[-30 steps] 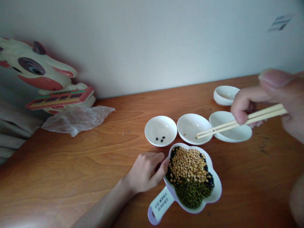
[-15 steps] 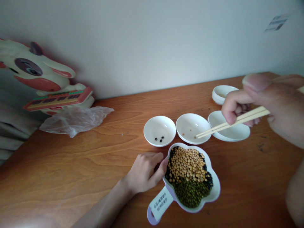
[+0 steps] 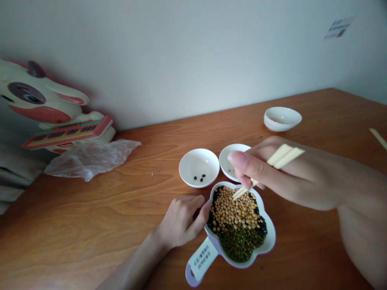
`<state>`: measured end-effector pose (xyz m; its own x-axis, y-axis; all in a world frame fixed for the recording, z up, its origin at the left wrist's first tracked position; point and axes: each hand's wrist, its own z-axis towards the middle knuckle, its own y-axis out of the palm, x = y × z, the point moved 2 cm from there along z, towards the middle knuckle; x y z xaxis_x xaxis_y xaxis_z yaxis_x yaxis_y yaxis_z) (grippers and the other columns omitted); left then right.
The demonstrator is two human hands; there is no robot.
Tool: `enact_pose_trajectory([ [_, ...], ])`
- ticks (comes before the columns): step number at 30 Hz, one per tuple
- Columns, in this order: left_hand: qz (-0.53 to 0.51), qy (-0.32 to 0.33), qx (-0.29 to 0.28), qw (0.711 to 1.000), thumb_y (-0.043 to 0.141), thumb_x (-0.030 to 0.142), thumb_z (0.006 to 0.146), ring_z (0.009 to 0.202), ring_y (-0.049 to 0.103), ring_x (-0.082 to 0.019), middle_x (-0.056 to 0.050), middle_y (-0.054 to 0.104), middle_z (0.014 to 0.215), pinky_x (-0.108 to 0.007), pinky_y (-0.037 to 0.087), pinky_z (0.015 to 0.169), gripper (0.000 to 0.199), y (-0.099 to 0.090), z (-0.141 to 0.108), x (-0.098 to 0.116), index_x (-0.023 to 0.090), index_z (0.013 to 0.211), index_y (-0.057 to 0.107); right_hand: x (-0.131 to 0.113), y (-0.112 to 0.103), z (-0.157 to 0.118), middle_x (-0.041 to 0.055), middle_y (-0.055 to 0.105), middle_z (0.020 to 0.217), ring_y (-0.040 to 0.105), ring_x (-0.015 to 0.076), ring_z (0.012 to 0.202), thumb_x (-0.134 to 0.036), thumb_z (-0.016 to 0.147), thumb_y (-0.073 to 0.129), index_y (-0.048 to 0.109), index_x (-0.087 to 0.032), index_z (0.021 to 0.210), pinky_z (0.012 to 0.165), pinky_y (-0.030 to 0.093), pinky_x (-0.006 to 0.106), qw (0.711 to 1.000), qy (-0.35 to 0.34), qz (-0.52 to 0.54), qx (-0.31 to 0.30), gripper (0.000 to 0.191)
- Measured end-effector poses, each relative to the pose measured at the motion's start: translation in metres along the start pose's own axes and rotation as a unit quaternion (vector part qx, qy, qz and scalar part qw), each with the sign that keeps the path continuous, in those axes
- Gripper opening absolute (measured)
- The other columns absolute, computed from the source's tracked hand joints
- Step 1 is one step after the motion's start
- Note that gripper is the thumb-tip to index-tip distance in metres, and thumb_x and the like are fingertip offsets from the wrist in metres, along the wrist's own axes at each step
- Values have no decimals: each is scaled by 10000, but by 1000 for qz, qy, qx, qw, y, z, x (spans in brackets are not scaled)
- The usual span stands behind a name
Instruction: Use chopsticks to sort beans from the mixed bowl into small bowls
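My left hand (image 3: 184,220) grips the left rim of a white-and-lilac flower-shaped scoop (image 3: 270,245) with a labelled handle. Inside lie yellow soybeans (image 3: 238,209), green mung beans (image 3: 242,243) and black beans (image 3: 262,225). My right hand (image 3: 272,171) is closed around a pair of wooden chopsticks (image 3: 284,156), their tips down among the soybeans. Behind the scoop, a white bowl (image 3: 199,161) contains three black beans (image 3: 201,179). Beside it, another white bowl (image 3: 226,155), partly covered by my right hand, shows a few small light-brown beans.
Farther back stands a white bowl (image 3: 282,123) with some pale contents. A crumpled clear plastic bag (image 3: 93,159) lies on the left, by a cow-shaped toy (image 3: 60,100) with a keyboard. A pale stick (image 3: 377,139) juts in at the right edge. The wall runs behind the table.
My right hand has moved left and toward me, bringing the chopstick tips from the middle bowl to the soybeans. It now hides the right-hand front bowl. My left hand keeps its hold.
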<state>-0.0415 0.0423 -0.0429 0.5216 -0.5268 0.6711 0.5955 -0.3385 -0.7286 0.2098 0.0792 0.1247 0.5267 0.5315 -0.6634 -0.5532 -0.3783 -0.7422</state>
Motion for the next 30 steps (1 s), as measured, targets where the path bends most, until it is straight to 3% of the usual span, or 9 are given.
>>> enact_pose_trajectory([
  [3,-3,-1,0,1000,426,339,1167,604,482,-130,17,534,697,-288,327,618,399,0,0,0,215,788,440,6,4,1,-13,559,573,449,129,517,-633,1155,435,671,-190,716,565,312,339,999,30,-36,-14,667],
  [11,-9,-5,-4,1000,424,345,1166,608,482,-131,14,538,703,-291,333,620,398,0,0,-1,215,790,445,12,6,1,-9,612,603,501,130,547,-549,1177,430,582,-204,667,628,322,371,995,24,-99,-20,634],
  [18,-6,-5,-4,1000,426,340,1166,613,486,-129,13,545,708,-287,343,623,398,-1,0,-1,213,789,436,5,4,3,-26,586,580,478,117,536,-511,1185,427,590,-204,688,621,305,366,995,-3,-96,-29,606],
  [30,-4,-9,-10,1000,414,362,1170,624,501,-139,6,552,718,-291,351,632,401,0,0,-2,218,797,439,13,4,3,-38,580,621,472,109,556,-552,1177,446,549,-199,691,633,309,362,996,11,-77,-40,609],
])
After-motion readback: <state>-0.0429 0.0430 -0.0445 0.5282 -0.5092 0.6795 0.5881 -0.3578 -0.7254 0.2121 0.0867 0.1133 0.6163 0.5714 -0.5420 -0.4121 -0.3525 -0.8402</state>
